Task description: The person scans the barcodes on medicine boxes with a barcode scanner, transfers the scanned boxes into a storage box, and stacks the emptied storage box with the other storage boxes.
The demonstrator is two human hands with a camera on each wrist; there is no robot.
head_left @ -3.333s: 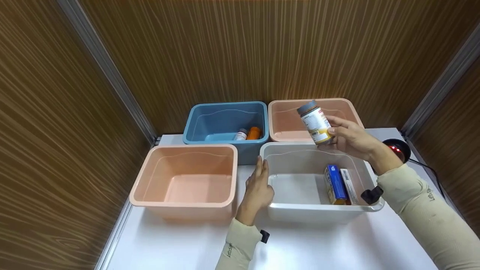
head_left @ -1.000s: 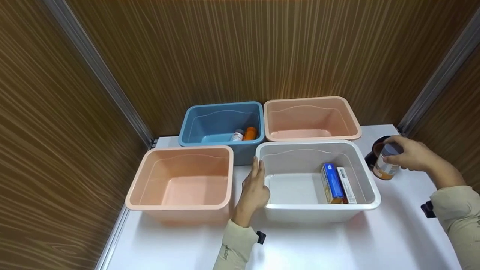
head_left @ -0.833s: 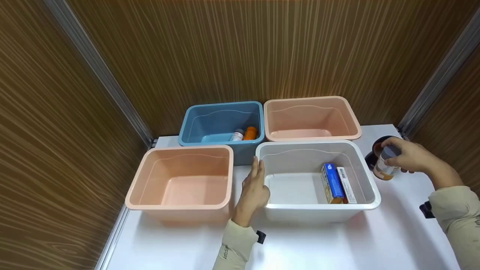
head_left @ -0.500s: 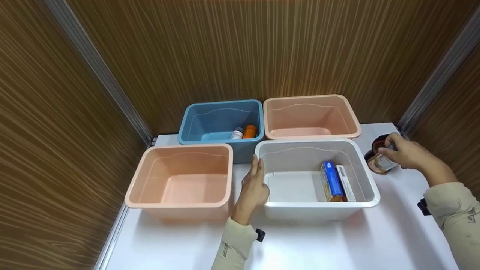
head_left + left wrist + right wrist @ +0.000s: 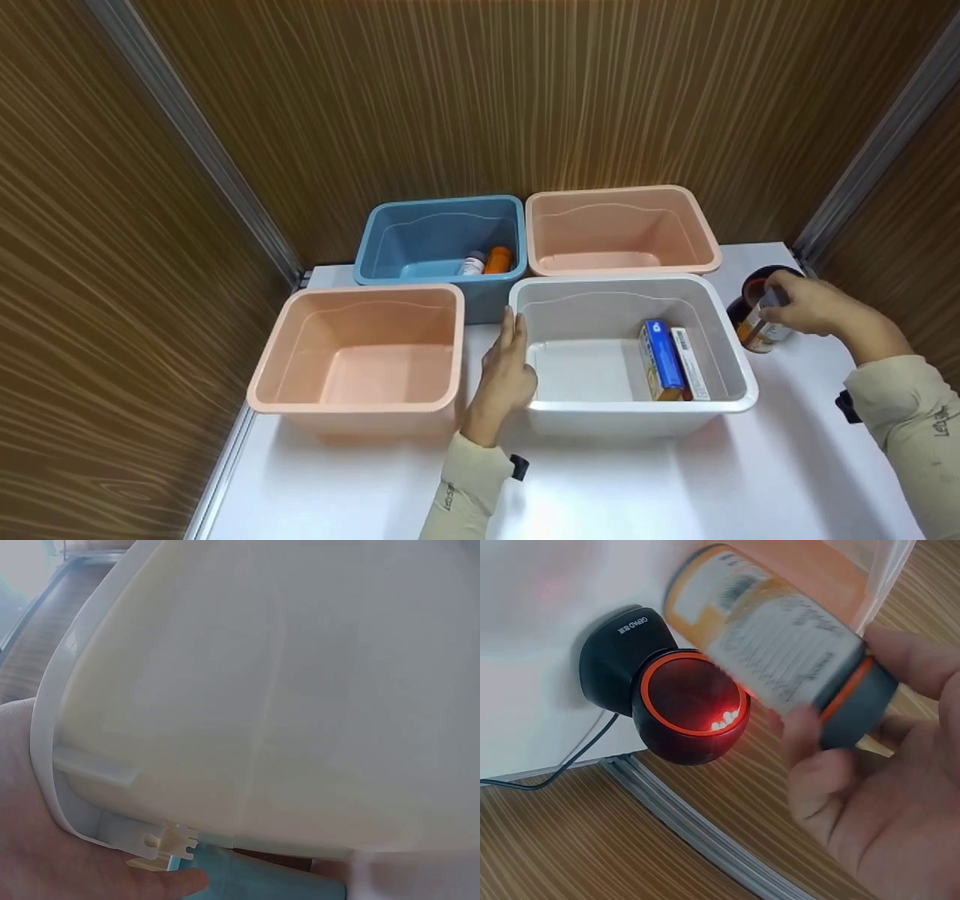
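Note:
My right hand (image 5: 814, 304) grips a supplement bottle (image 5: 765, 634) by its dark grey cap, fingers and thumb around the cap end. The bottle has a white and orange label and is tilted, its labelled side facing the black desktop barcode scanner (image 5: 690, 709). Red lights glow inside the scanner's orange ring. My left hand (image 5: 504, 375) lies with straight fingers along the left side of the white bin (image 5: 637, 407), fingertips near its rim. Inside that bin, a blue box (image 5: 663, 361) and a slim white box (image 5: 691, 366) stand side by side at the right.
Behind, a blue bin (image 5: 367, 251) holds a small white bottle (image 5: 472, 264) and an orange bottle (image 5: 499, 260). One peach bin (image 5: 622, 225) stands beside it, another peach bin (image 5: 375, 330) at front left. The scanner's cable (image 5: 562, 776) trails along the table edge.
My right hand has carried the bottle from above the bins to the scanner at the right, then tilted and turned it there. My left hand stays at the white bin.

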